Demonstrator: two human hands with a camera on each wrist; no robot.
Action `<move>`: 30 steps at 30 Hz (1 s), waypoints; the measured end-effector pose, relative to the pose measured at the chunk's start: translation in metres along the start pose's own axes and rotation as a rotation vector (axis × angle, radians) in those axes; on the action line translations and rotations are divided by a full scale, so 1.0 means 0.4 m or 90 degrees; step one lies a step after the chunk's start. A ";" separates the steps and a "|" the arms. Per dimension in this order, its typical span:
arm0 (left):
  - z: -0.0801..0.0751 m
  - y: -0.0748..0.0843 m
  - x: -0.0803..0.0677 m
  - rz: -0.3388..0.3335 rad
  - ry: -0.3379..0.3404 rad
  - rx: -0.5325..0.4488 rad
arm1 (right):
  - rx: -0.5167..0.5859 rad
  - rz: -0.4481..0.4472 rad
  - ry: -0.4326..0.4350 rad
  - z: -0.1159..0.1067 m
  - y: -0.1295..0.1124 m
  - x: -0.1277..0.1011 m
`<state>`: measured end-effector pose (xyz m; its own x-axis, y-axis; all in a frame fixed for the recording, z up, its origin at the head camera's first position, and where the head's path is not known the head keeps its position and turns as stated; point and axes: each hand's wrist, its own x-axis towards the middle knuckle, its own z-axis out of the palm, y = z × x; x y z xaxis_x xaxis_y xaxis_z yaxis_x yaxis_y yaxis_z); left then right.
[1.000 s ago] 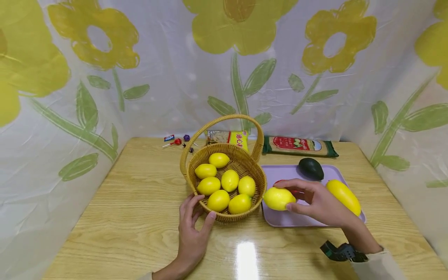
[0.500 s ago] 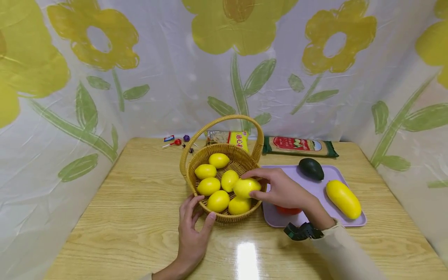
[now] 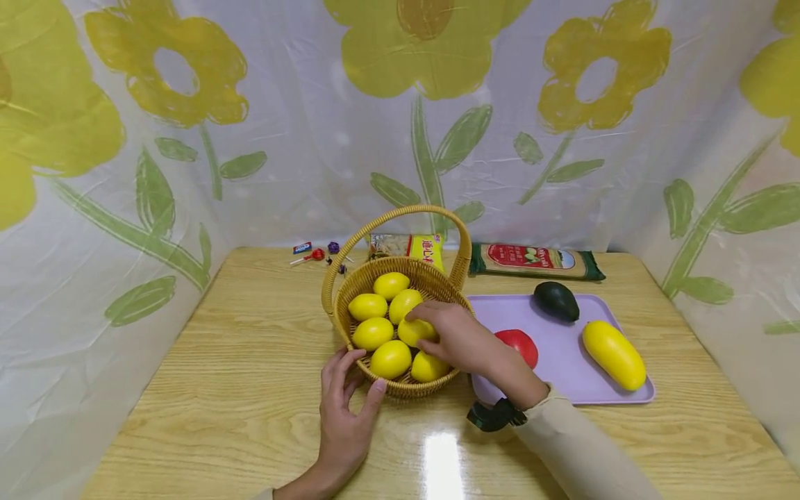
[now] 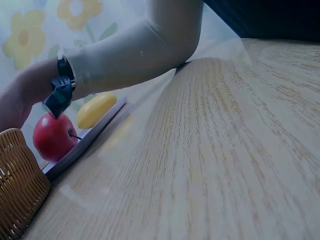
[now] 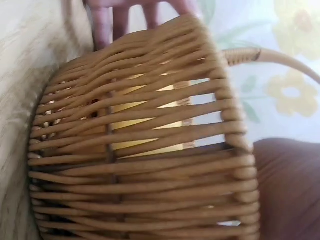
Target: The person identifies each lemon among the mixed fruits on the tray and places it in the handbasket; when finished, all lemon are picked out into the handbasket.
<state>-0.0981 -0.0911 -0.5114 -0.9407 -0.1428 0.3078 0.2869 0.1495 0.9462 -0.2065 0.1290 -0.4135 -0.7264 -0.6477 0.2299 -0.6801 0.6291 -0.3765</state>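
Observation:
The round wicker basket (image 3: 462,267) with a tall arched handle stands mid-table and holds several yellow lemons (image 3: 373,333). My right hand (image 3: 459,338) reaches over its right rim in the head view. Its fingers and thumb are curled around one lemon (image 3: 414,333), which lies low among the others. My left hand (image 3: 346,410) holds the basket at its front left, fingertips at the rim and thumb against the front. In the right wrist view the basket's woven side (image 5: 150,135) fills most of the picture, with left-hand fingers (image 5: 120,22) at the top.
Right of the basket a lilac tray (image 3: 556,389) carries a red apple (image 3: 519,347), a dark green avocado (image 3: 556,302) and a long yellow fruit (image 3: 614,355). Behind stand a snack bag (image 3: 425,248), a green-ended noodle pack (image 3: 536,262) and lollipops (image 3: 317,254).
My right hand has carried the lemon left from above the tray into the basket and lowered it. One lemon there has shifted toward the back. The left hand has stayed at the basket.

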 end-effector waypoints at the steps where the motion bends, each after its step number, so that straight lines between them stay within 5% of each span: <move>1: 0.000 -0.001 0.000 0.000 0.000 0.002 | -0.002 0.003 0.000 0.002 0.000 -0.001; 11: 0.009 0.001 0.006 0.006 0.008 -0.006 | 0.068 0.027 0.009 -0.057 0.029 -0.044; 15: -0.007 0.016 0.028 0.076 0.052 -0.035 | 0.082 0.040 0.045 -0.101 0.044 -0.081; 21: -0.099 0.076 0.147 0.257 0.149 -0.053 | 0.027 0.045 0.129 -0.189 0.081 -0.151; 25: -0.213 0.156 0.260 0.344 0.177 0.061 | -0.025 0.049 0.175 -0.264 0.100 -0.183; 30: -0.348 0.308 0.388 0.451 0.192 0.273 | -0.114 0.050 0.246 -0.375 0.100 -0.208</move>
<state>-0.1836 -0.2312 -0.3332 -0.4629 -0.1202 0.8783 0.6350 0.6464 0.4231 -0.1881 0.2726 -0.3131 -0.7376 -0.4074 0.5385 -0.6023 0.7574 -0.2520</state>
